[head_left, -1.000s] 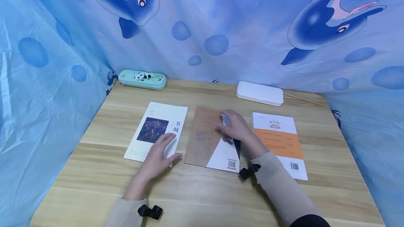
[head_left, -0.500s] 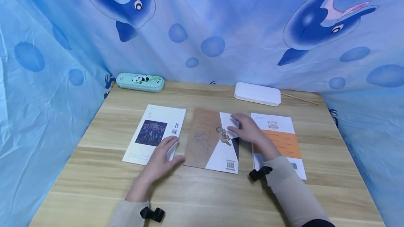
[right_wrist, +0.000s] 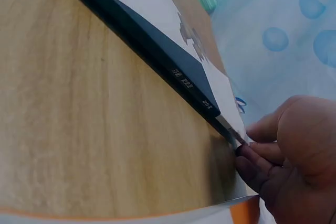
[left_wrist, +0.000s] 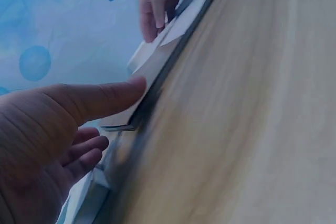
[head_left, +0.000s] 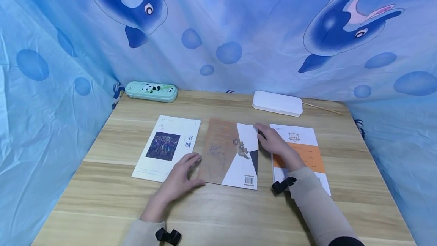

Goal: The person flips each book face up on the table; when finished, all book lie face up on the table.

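Note:
A brown and white book [head_left: 218, 155] with a small baby figure and a barcode on its cover lies flat in the middle of the table. My left hand [head_left: 179, 181] is at its lower left corner, thumb and fingers spread; in the left wrist view the thumb [left_wrist: 113, 98] reaches over the corner. At the upper right corner, my right hand [head_left: 273, 141] touches the edge with its fingertips. The right wrist view shows the dark spine [right_wrist: 178, 80] running up to those fingertips. A small black patch shows between the right fingers; what it is I cannot tell.
A white magazine [head_left: 164, 147] lies left, partly behind my left hand. A white and orange book [head_left: 315, 155] lies right, under my right forearm. Behind stand a mint panda pencil case [head_left: 151, 91], a white case [head_left: 277, 103] and a thin stick [head_left: 322, 108]. A blue dolphin curtain [head_left: 218, 29] hangs around.
My right hand has slid right, off the middle book's cover to its upper right edge. My left hand has shifted slightly right, from over the white magazine toward the middle book's left edge.

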The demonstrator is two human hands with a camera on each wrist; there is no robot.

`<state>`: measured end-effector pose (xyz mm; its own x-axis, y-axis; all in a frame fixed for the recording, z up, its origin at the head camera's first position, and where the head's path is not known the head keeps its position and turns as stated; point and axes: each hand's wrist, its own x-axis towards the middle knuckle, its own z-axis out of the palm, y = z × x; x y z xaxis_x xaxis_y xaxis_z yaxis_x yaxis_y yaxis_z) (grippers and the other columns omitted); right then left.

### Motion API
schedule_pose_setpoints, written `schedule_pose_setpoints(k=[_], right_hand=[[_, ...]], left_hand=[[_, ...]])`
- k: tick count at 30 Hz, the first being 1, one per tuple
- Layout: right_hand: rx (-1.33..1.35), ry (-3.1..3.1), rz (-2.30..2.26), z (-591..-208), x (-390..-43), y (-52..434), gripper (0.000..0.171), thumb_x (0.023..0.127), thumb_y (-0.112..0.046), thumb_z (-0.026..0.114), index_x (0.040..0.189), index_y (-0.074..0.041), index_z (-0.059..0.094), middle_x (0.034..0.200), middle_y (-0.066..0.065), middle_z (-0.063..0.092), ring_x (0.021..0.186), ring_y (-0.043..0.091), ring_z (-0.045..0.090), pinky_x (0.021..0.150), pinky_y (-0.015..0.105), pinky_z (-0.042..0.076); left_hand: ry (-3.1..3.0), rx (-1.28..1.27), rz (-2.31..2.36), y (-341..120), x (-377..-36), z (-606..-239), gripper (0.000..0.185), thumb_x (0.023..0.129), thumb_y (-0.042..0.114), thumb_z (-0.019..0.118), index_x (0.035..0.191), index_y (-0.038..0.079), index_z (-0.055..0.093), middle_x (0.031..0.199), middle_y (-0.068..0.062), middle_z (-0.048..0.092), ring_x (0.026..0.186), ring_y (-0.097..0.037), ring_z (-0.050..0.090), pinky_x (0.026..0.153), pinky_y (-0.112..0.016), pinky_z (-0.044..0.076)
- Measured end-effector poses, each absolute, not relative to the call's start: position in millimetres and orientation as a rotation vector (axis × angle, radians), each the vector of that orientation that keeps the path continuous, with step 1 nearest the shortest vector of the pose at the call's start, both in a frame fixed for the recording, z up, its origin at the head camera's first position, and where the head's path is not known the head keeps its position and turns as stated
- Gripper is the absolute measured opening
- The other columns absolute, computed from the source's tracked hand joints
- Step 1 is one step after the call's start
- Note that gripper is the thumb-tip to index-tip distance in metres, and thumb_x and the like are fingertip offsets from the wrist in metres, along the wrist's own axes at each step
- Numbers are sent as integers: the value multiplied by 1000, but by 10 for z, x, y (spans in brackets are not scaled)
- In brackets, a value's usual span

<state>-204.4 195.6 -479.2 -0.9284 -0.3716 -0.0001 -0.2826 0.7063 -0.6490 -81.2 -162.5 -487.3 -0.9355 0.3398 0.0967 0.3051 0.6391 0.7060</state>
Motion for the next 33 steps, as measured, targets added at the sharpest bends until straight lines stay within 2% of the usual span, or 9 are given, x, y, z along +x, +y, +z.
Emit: schedule_pose_setpoints(k=[5, 11, 15, 21, 27, 33], right_hand=[[-537, 2801, -1033, -4826, -2076, 1948, 36, 100, 4, 51, 136, 2, 56, 129, 22, 61, 125, 39, 55, 107, 54, 46], [-496, 2823, -1060, -4847, -2092, 1970, 41, 97, 8, 54, 137, 2, 57, 133, 23, 59, 123, 38, 56, 105, 53, 48], [-534, 2817, -1065, -4846, -2099, 1996, 45, 93, 10, 61, 137, 1, 58, 133, 22, 59, 118, 37, 60, 101, 50, 51], [-598, 2840, -1016, -4803, -2074, 2035, 49, 89, 8, 69, 137, -1, 61, 136, 23, 59, 124, 41, 57, 105, 53, 48], [-532, 2846, -999, -4737, -2031, 2056, 50, 89, 4, 72, 138, -5, 62, 140, 20, 58, 130, 41, 53, 109, 54, 44], [-575, 2841, -1047, -4703, -2018, 2119, 45, 89, 0, 75, 133, -9, 67, 135, 16, 64, 125, 36, 59, 107, 51, 47]], left_hand=[[2765, 584, 1140, -1517, -750, -4877, 86, 70, 22, 94, 142, -2, 54, 150, -15, 49, 138, -34, 46, 117, -47, 36], [2800, 536, 1155, -1423, -715, -4883, 77, 75, 19, 90, 139, -6, 55, 151, -18, 49, 137, -37, 47, 116, -49, 37], [2813, 509, 1156, -1423, -712, -4894, 75, 76, 17, 90, 138, -6, 56, 151, -17, 49, 137, -37, 48, 115, -48, 37], [2819, 529, 1146, -1443, -703, -4906, 76, 76, 20, 90, 139, -5, 56, 151, -17, 49, 137, -37, 48, 115, -49, 38], [2836, 556, 1127, -1434, -679, -4904, 80, 74, 27, 92, 138, -5, 57, 151, -18, 48, 137, -37, 47, 115, -49, 38], [2848, 559, 1079, -1413, -645, -4908, 79, 75, 29, 91, 138, -5, 57, 153, -17, 46, 138, -37, 47, 114, -47, 39]])
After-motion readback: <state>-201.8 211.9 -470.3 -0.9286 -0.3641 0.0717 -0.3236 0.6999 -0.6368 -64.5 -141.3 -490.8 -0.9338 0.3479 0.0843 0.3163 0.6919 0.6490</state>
